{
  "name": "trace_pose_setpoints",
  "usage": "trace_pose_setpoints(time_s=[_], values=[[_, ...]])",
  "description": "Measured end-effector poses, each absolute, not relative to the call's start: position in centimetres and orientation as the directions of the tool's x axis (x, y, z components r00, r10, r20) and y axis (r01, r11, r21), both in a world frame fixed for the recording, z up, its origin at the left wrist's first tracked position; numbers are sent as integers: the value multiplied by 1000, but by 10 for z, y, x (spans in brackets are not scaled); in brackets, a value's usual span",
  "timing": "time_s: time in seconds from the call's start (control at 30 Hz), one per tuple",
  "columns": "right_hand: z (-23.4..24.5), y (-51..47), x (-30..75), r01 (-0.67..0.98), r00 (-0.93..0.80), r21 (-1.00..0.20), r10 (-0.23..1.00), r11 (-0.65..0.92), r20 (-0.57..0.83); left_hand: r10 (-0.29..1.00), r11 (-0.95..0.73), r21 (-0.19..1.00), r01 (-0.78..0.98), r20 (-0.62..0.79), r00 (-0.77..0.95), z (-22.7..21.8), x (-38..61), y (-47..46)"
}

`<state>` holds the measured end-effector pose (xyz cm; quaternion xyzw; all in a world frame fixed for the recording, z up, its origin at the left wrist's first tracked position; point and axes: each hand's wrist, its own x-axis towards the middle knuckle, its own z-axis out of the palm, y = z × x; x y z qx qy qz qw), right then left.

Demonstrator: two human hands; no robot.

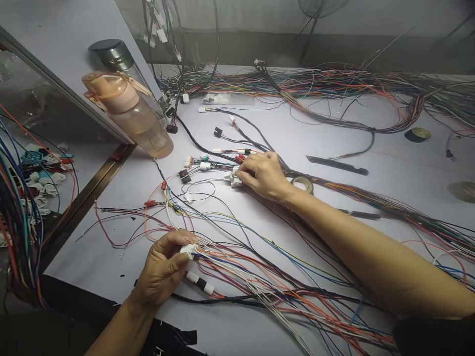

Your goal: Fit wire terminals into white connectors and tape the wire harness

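Note:
Near the front of the table my left hand [163, 267] pinches a white connector [189, 250] between thumb and fingers. Blue, white and orange wires [237, 274] run out of that connector to the right. Farther back, my right hand [265, 175] closes its fingertips on another white connector [234, 178], partly covered by the fingers. A red connector [240, 158] lies beside those fingers. To their left are a small white connector [205, 166] and a black connector [184, 176] on wire ends. Just below my left hand rests a white sleeve with a black band [200, 283].
Two bottles, one peach [129, 113] and one dark-lidded [111, 54], stand at the back left. A tape roll [303, 185] lies by my right wrist. A black strip [337, 165] lies farther right. Wire bundles [237, 84] cover the back edge; loose connectors [46, 183] fill the left side.

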<state>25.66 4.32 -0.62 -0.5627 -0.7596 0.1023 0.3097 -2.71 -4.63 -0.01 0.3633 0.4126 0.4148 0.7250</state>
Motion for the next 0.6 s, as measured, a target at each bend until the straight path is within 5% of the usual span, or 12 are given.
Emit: trace_pose_setpoints(time_s=[0.17, 0.37, 0.5, 0.6], values=[[-2, 45, 250, 773, -119, -587, 963, 242, 240, 903, 384, 873, -300, -287, 320, 1, -27, -46], [-6, 40, 255, 721, -171, -606, 934, 335, 313, 914, 291, 930, -224, -201, 353, 1, -25, -48], [-16, 35, 261, 723, -205, -516, 856, 460, 474, 936, 57, 996, 66, -76, 344, 14, -32, -57], [-22, 34, 263, 729, -210, -450, 795, 515, 570, 928, -182, 924, 335, 50, 368, 28, -35, -52]])
